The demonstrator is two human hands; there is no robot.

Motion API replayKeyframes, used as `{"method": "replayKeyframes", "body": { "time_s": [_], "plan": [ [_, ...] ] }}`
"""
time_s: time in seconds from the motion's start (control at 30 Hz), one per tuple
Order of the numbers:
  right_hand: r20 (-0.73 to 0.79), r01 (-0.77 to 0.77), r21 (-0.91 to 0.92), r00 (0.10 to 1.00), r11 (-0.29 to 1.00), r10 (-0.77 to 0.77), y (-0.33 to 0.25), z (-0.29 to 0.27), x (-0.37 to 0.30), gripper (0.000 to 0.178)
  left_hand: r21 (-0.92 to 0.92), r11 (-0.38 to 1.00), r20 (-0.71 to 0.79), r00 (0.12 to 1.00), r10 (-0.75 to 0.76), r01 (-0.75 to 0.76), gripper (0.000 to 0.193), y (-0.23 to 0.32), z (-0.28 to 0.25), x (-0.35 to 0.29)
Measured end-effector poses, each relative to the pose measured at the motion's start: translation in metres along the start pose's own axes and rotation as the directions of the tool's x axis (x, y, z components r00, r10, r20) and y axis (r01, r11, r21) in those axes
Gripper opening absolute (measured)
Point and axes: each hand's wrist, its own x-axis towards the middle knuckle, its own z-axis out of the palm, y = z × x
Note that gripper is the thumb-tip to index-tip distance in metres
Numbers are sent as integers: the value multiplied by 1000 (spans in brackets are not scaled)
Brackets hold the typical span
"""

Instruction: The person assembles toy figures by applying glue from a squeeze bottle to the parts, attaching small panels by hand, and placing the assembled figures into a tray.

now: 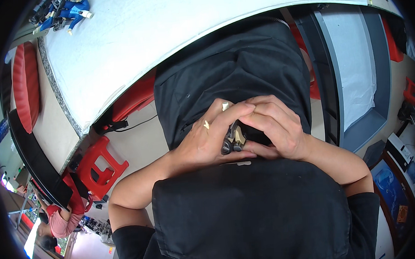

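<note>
In front of my chest, above my lap, my two hands come together around a small black and cream figure-like piece. My left hand wraps it from the left, and a cream bit pokes out above its fingers. Another small cream piece shows against the back of that hand. My right hand closes in from the right, its fingertips meeting the left fingers over the piece. Much of what I hold is hidden by the fingers, so its exact kind is unclear. A black apron covers my chest and lap.
A white-covered table spans the far side, with blue and black toy figures at its far left. A grey tray-like box lined with white stands at right. On the left are a red stool and another person.
</note>
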Motion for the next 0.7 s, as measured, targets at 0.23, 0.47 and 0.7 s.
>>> {"method": "replayKeyframes", "body": {
  "time_s": [0.23, 0.47, 0.7],
  "plan": [
    [12, -33, 13, 999, 999, 33, 4, 2, 3, 45, 4, 1000, 0, 1000, -6, 6, 82, -5, -2, 3],
    [27, -68, 30, 997, 997, 67, 4, 1, 7, 46, 6, 1000, -4, 1000, -12, 12, 83, -6, -5, 4],
    [-6, -67, 5, 998, 998, 67, 3, -4, 8, 45, 19, 996, 75, 994, -83, 82, 86, 3, -12, 12]
  ]
}}
